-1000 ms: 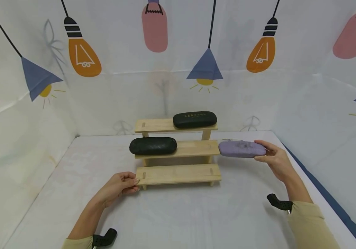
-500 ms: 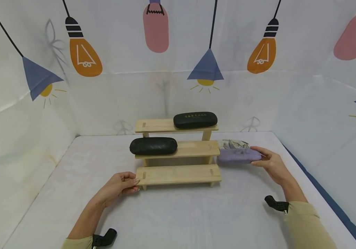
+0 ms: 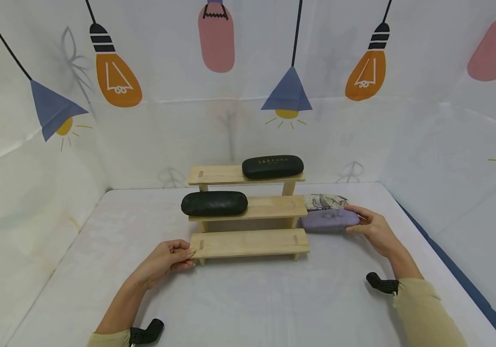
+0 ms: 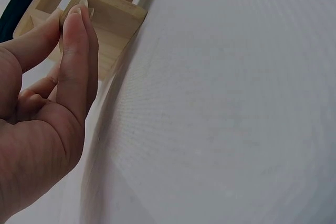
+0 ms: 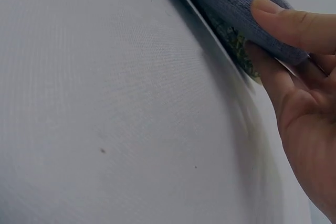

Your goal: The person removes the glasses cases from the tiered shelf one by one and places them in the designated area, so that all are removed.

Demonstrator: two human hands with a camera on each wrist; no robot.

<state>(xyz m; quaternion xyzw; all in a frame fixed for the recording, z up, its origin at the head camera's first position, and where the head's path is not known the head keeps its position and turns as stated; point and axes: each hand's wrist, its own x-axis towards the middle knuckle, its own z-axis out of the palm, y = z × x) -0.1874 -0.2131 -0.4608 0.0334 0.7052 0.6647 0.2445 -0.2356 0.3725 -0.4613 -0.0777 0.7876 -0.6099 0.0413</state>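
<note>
My left hand [image 3: 164, 262] pinches the left end of the lowest step of a three-step wooden display stand [image 3: 249, 242]; the left wrist view shows thumb and fingers on the wood [image 4: 113, 22]. My right hand [image 3: 375, 231] grips the right end of a purple glasses case [image 3: 328, 220], thumb on one face and fingers on the other in the right wrist view. Behind the purple case lies a patterned glasses case [image 3: 326, 201], partly hidden. On the stand, one black glasses case [image 3: 214, 203] rests on the middle step's left and a dark glasses case [image 3: 272, 166] on the top step's right.
A white cloth covers the table [image 3: 248, 303]. Behind it hangs a white backdrop [image 3: 178, 135] printed with lamps and bulbs. A blue strip [image 3: 451, 270] runs along the table's right edge.
My right hand has brought the purple case left and toward me, beside the stand's right end, and the patterned case behind it has come into view. The left hand has stayed put.
</note>
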